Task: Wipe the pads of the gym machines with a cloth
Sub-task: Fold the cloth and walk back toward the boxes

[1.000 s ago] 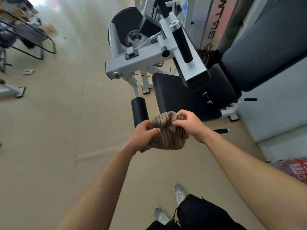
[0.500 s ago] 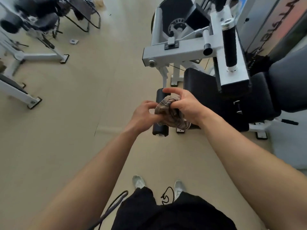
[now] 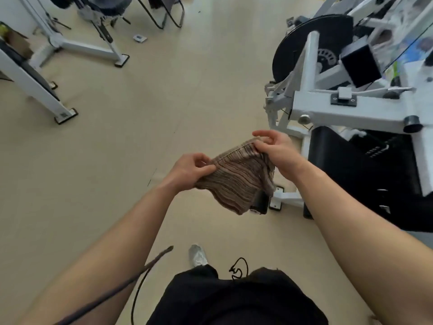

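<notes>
Hanging crumpled, brown striped cloth [image 3: 236, 181], top hem pinched by left hand [image 3: 189, 171], right hand [image 3: 278, 152]

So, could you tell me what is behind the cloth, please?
Only the end of a black roller pad shows past the cloth; the cloth covers its remaining length.
</notes>
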{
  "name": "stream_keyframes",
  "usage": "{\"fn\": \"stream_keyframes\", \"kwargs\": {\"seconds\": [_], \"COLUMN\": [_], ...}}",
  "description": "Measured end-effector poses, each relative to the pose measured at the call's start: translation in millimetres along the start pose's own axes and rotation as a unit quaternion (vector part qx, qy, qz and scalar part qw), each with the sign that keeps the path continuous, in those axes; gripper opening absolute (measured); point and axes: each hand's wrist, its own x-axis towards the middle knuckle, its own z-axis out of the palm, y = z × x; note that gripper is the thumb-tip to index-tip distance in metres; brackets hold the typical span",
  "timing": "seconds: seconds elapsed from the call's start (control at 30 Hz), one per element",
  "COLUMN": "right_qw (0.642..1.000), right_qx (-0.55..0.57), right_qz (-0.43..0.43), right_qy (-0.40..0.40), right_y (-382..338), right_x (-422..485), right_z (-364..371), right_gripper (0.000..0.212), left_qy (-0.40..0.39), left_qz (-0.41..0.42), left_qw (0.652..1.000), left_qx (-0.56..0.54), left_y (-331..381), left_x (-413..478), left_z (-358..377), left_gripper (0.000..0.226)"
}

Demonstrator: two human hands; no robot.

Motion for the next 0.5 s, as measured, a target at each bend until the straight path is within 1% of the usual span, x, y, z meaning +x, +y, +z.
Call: {"fn": "stream_keyframes", "kwargs": {"seconds": [0.1, 0.17, 0.23, 0.3, 0.37, 0.4, 0.5], "right_qw": [0.999, 0.997, 0.996, 0.996, 0.993, 0.991, 0.992], "right_qx": [-0.038, -0.063, -0.054, -0.017, 0.033, 0.054, 0.089], "right_qz": [-0.020, -0.036, -0.040, -0.033, -0.020, -0.017, -0.036], "right_qy": [0.014, 0.039, 0.060, 0.085, 0.112, 0.117, 0.084], "right_y": [-27, -36, -41, -47, -53, -57, -76], "right_x": [27, 48, 71, 97, 123, 135, 173], "right_z": [27, 44, 60, 76, 91, 99, 123], "right_gripper": [0.026, 0.024, 0.018, 0.012, 0.010, 0.010, 0.009], "left_qy": [0.021, 0.041, 0.077, 0.117, 0.129, 0.123, 0.104], "left_qz": [0.003, 0.001, -0.008, -0.011, -0.027, -0.048, -0.110], "left_qw": [0.999, 0.995, 0.992, 0.989, 0.990, 0.991, 0.975], "left_qx": [0.049, 0.087, 0.098, 0.092, 0.048, 0.002, -0.163], "left_y": [-19, -28, -29, -21, -10, -3, 23], "left_x": [23, 43, 62, 83, 108, 122, 169], "left_z": [-54, -82, -102, -117, -125, -128, -135], "left_gripper": [0.003, 0.006, 0.002, 0.004, 0.011, 0.013, 0.013]}}
